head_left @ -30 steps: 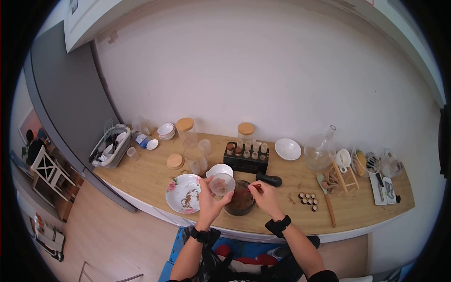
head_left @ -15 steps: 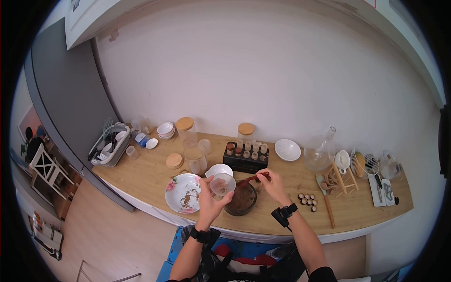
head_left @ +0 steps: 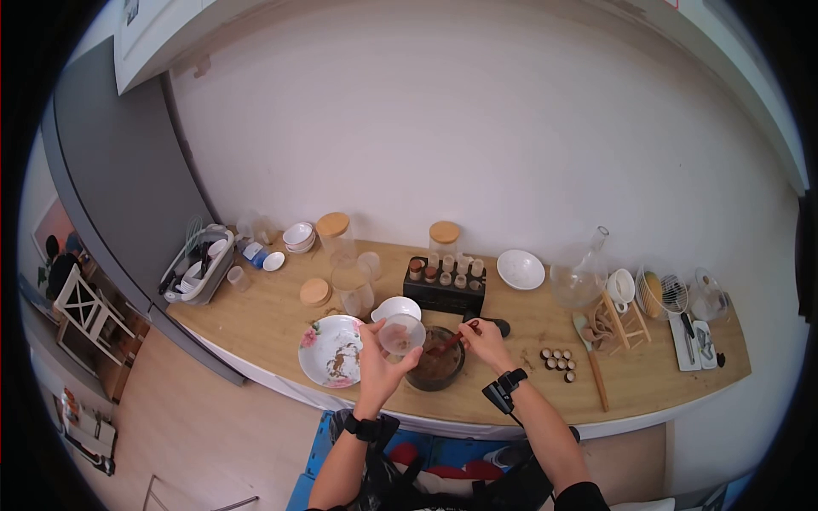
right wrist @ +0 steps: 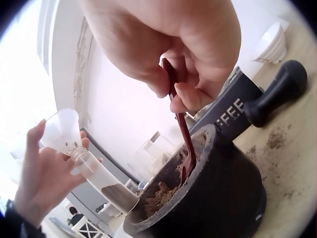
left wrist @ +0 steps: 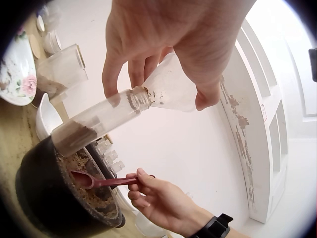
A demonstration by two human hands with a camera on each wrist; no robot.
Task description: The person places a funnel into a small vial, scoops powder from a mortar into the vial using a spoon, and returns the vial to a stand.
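Observation:
My left hand [left wrist: 168, 29] grips a clear plastic funnel [left wrist: 171, 84], its spout set in the neck of a clear glass tube [left wrist: 99, 116]. Brown powder lies at the tube's lower end, which sits at the rim of a black pot [right wrist: 223, 188]. Over the pot's far side, my right hand [head_left: 487, 342] pinches the handle of a dark red scoop [left wrist: 106, 182] between thumb and fingers. The scoop's bowl dips into the brown powder [right wrist: 161, 198] inside the pot. The pot's black handle [right wrist: 282, 91] points away to the right.
Left of the pot stands a flowered dish [head_left: 319, 362] with powder on it; behind is a white bowl [head_left: 399, 308]. A black rack [head_left: 443, 295] of small corked tubes stands further back. Several small caps [head_left: 558, 361] and a wooden-handled spatula [head_left: 598, 375] lie to the right.
My right hand first lifted up and to the right with the scoop, then came back down, and the scoop's bowl is in the powder. My left hand stays with the funnel and tube.

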